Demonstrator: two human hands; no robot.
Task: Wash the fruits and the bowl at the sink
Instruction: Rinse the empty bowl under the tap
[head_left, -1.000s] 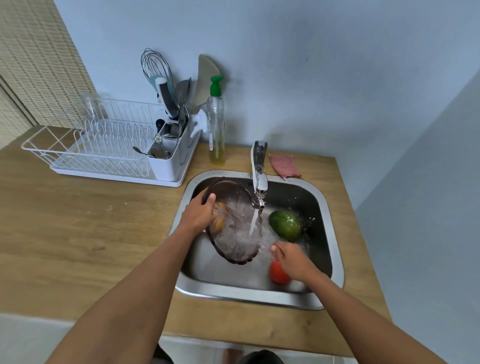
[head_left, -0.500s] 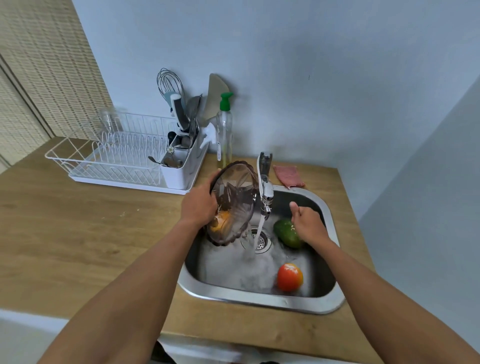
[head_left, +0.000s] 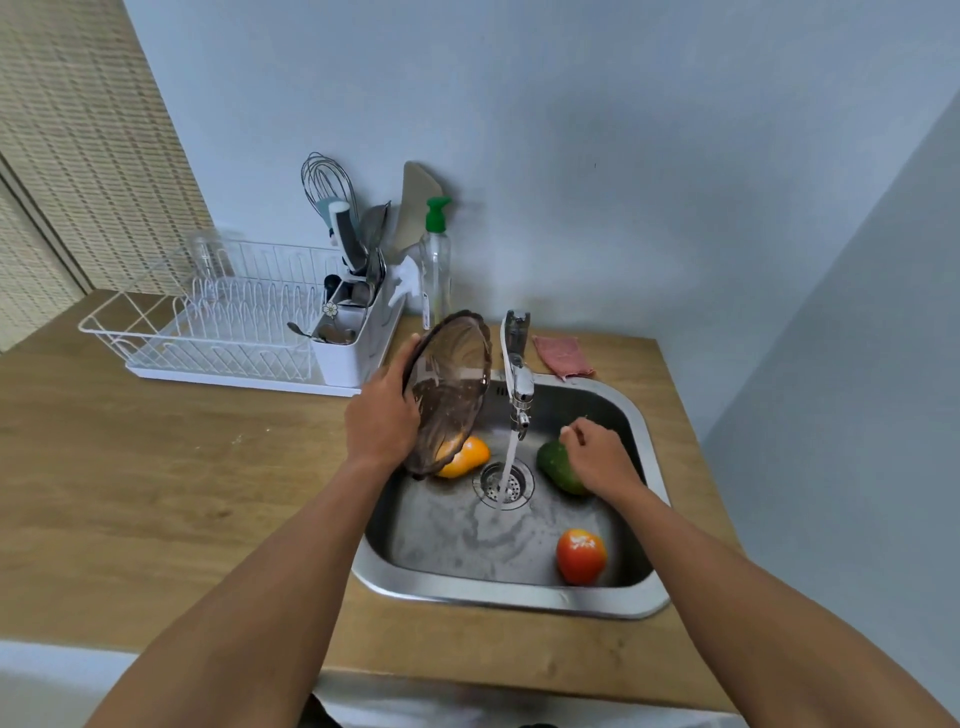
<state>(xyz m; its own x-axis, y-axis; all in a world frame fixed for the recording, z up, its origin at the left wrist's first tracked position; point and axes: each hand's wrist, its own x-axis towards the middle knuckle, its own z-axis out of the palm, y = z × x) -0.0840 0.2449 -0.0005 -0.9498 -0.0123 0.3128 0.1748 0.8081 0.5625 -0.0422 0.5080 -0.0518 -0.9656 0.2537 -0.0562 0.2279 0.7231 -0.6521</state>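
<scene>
My left hand (head_left: 382, 415) grips a brown see-through bowl (head_left: 449, 389) by its rim, tilted on edge over the left side of the steel sink (head_left: 511, 597). An orange fruit (head_left: 467, 457) lies under the bowl. Water runs from the tap (head_left: 517, 374) onto the drain (head_left: 503, 484). My right hand (head_left: 597, 457) hovers over the green fruit (head_left: 558, 467) at the sink's right, fingers loosely curled; whether it touches the fruit is unclear. A red fruit (head_left: 581, 555) lies at the front right of the basin.
A white dish rack (head_left: 218, 322) with a utensil caddy (head_left: 353, 332) stands on the wooden counter (head_left: 156, 467) to the left. A soap bottle (head_left: 435, 270) stands behind the sink, and a pink cloth (head_left: 563, 356) lies right of the tap. Walls close in behind and right.
My left hand lifted the bowl out of the water stream and up to the left. My right hand moved from near the red fruit back to above the green fruit.
</scene>
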